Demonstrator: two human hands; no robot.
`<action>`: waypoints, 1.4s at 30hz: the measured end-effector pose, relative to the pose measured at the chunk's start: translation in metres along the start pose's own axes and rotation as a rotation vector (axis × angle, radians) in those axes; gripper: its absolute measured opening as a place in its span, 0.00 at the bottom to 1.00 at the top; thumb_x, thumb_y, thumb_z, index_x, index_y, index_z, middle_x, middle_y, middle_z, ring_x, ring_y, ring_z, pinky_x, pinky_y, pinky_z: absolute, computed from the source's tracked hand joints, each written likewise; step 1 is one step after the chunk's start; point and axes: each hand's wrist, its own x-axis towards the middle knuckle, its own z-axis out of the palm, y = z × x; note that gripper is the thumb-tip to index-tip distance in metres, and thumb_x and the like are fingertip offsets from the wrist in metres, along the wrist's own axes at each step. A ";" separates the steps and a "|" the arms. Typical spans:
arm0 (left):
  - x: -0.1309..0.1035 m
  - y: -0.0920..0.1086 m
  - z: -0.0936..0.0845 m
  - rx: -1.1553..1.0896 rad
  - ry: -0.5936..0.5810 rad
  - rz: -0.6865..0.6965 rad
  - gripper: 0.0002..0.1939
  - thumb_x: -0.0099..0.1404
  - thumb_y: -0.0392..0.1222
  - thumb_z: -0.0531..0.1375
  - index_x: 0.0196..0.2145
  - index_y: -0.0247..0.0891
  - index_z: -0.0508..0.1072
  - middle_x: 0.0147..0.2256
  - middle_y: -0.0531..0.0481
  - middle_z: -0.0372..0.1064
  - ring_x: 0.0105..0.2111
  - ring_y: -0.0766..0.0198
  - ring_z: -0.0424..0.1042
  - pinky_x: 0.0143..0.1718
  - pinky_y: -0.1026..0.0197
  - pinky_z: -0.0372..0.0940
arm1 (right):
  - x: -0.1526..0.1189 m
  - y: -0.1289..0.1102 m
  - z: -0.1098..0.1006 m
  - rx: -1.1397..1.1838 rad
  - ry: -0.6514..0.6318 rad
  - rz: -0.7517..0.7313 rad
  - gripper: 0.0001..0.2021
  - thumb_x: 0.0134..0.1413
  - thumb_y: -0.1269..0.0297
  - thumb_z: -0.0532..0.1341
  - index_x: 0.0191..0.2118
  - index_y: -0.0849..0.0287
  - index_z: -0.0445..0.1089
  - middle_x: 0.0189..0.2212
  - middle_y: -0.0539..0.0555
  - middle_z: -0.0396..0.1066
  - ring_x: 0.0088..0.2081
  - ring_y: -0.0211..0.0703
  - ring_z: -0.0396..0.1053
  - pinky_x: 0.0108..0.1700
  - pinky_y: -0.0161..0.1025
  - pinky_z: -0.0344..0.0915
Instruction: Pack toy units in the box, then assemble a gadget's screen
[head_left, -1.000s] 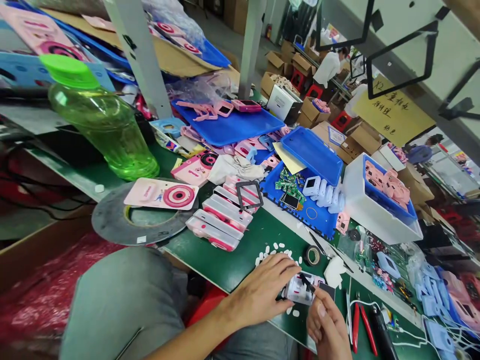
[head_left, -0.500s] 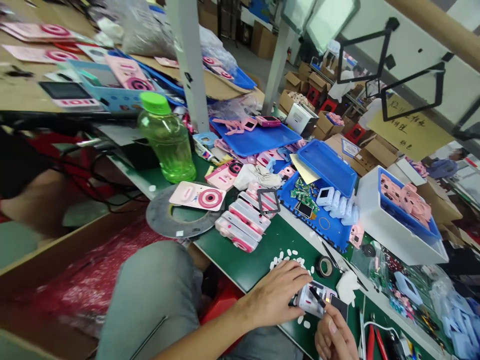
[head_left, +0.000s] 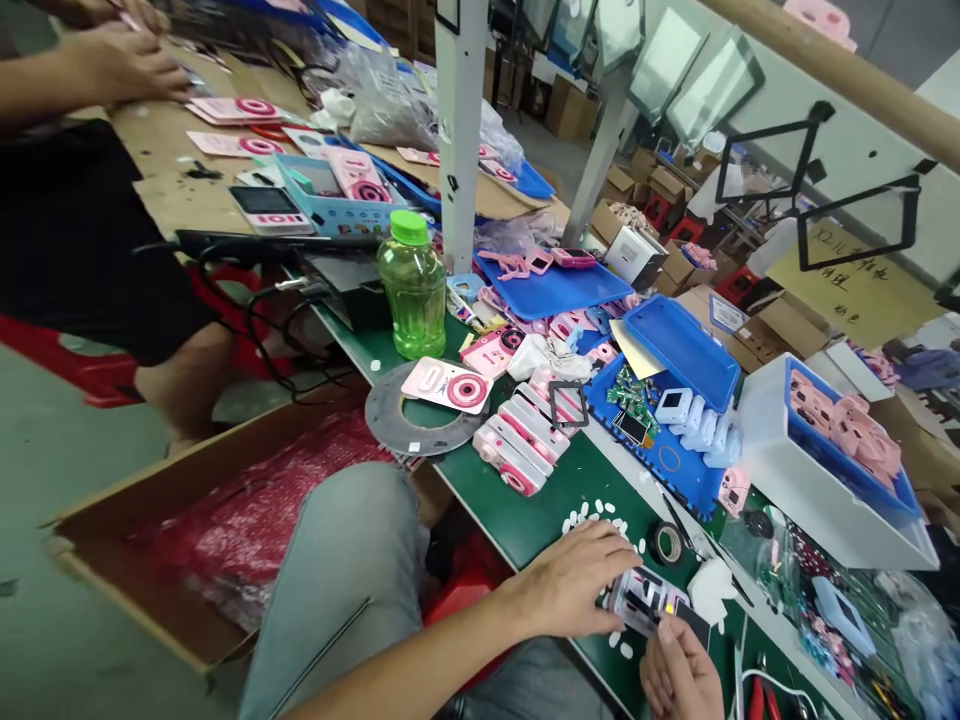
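At the lower right, my left hand grips the left end of an opened toy camera, with its inside parts showing and a small yellow-lit spot near its right side. My right hand is closed on a thin dark tool, whose tip lies over the camera's insides; its exact kind is unclear. Small white oval pads are scattered behind my left hand. A roll of black tape sits just beyond the camera, beside a white piece.
Stacked pink-and-white cameras, a grey ring and a green bottle stand farther left. A blue tray holds circuit boards and camera cases. A white box is at right, red-handled pliers lower right. A co-worker's hands are upper left.
The view has swung left, so a co-worker's hands now show at the upper left. The dark tool in my right hand lies lower over the camera. My left hand keeps its grip.
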 end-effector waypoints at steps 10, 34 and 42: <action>0.002 -0.006 0.000 0.010 -0.053 0.036 0.28 0.60 0.45 0.72 0.55 0.37 0.71 0.54 0.43 0.74 0.58 0.50 0.68 0.60 0.48 0.64 | -0.005 -0.013 0.029 -0.079 0.180 -0.034 0.27 0.35 0.44 0.78 0.28 0.60 0.68 0.15 0.38 0.49 0.18 0.26 0.42 0.19 0.29 0.39; 0.001 0.000 -0.008 -0.006 -0.054 0.053 0.21 0.67 0.47 0.65 0.54 0.33 0.72 0.53 0.42 0.73 0.55 0.51 0.69 0.58 0.49 0.65 | -0.010 -0.015 0.020 -0.095 0.189 0.008 0.27 0.36 0.45 0.78 0.28 0.58 0.66 0.15 0.37 0.49 0.17 0.25 0.43 0.18 0.29 0.40; 0.003 0.000 -0.009 -0.024 -0.077 0.005 0.17 0.77 0.40 0.48 0.55 0.34 0.72 0.53 0.43 0.75 0.55 0.55 0.69 0.60 0.49 0.64 | -0.011 -0.016 0.021 -0.088 0.191 0.017 0.28 0.35 0.44 0.79 0.27 0.58 0.66 0.15 0.38 0.49 0.16 0.26 0.44 0.18 0.29 0.41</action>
